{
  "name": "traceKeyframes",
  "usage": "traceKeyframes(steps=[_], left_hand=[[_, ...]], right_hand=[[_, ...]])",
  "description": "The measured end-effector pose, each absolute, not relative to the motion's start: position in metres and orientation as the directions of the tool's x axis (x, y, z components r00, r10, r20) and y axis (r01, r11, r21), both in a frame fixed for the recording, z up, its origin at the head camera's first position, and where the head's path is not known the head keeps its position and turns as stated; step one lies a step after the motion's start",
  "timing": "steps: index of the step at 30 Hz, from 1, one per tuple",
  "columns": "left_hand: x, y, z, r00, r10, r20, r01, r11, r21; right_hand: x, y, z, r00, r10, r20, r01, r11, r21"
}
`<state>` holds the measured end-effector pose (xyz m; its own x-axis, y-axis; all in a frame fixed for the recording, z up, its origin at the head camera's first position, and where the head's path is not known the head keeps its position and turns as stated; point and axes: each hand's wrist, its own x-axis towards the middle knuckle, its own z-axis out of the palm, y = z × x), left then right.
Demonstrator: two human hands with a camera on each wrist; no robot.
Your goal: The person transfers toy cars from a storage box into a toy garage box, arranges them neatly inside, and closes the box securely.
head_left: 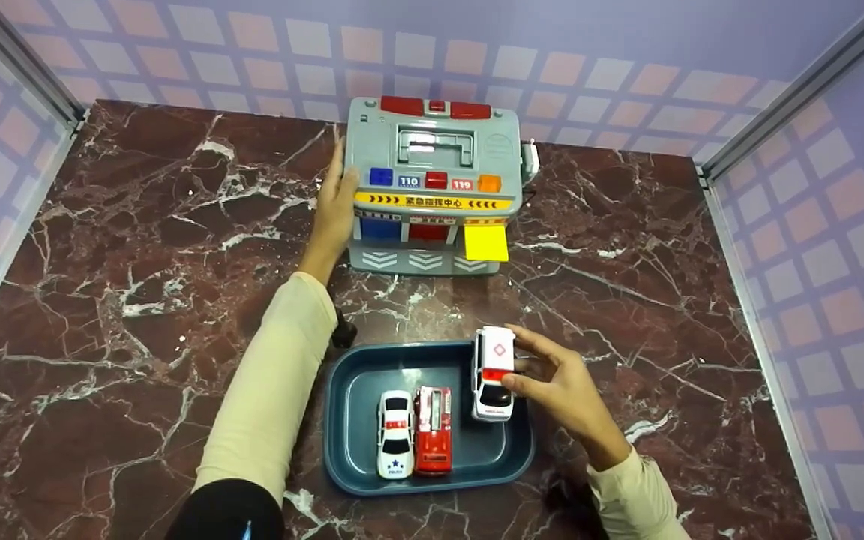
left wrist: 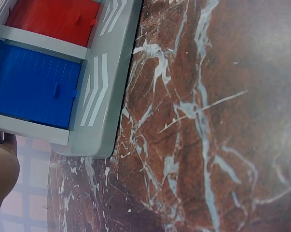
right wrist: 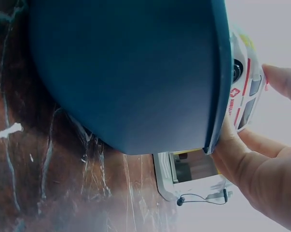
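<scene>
My right hand (head_left: 563, 386) pinches a white toy ambulance (head_left: 496, 360) between thumb and fingers, over the right side of a dark blue tray (head_left: 361, 486). In the right wrist view the ambulance (right wrist: 246, 92) shows its side just past the tray wall (right wrist: 135, 87). Against the left side of a grey toy rescue station (head_left: 376, 139) lies my left hand (head_left: 337, 202), fingers straight. The station's yellow door (head_left: 486, 243) is swung up; its blue door (left wrist: 34, 87) and red door (left wrist: 56, 21) are closed.
Inside the tray a white toy police car (head_left: 396, 435) and a red toy fire truck (head_left: 433, 431) lie side by side. Patterned wall panels (head_left: 432, 52) enclose the marbled tabletop (head_left: 627, 300) at the back and both sides. A small white part (head_left: 530, 160) hangs at the station's right side.
</scene>
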<state>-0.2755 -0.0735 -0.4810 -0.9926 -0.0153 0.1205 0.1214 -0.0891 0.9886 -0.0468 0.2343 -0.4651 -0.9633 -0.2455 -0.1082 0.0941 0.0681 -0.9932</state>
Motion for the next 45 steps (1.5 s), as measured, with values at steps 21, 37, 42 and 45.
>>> traceKeyframes(steps=[21,37,42,45], left_hand=[[-0.278,-0.073,-0.481,-0.989,-0.013,0.149,0.15,-0.067,0.986],[-0.275,-0.072,-0.48,-0.991,-0.019,0.135,0.136,-0.086,0.987],[-0.276,-0.072,-0.482,-0.991,-0.019,0.135,0.136,-0.067,0.988],[-0.275,-0.073,-0.482,-0.993,-0.021,0.119,0.12,-0.041,0.992]], right_hand=[[-0.051,0.235,-0.461,-0.961,-0.203,-0.19,0.194,0.0,-0.981],[-0.057,0.237,-0.461,-0.953,-0.223,-0.204,0.215,-0.028,-0.976],[-0.059,0.238,-0.463,-0.953,-0.232,-0.197,0.212,-0.041,-0.976],[-0.06,0.239,-0.463,-0.952,-0.233,-0.2,0.218,-0.05,-0.975]])
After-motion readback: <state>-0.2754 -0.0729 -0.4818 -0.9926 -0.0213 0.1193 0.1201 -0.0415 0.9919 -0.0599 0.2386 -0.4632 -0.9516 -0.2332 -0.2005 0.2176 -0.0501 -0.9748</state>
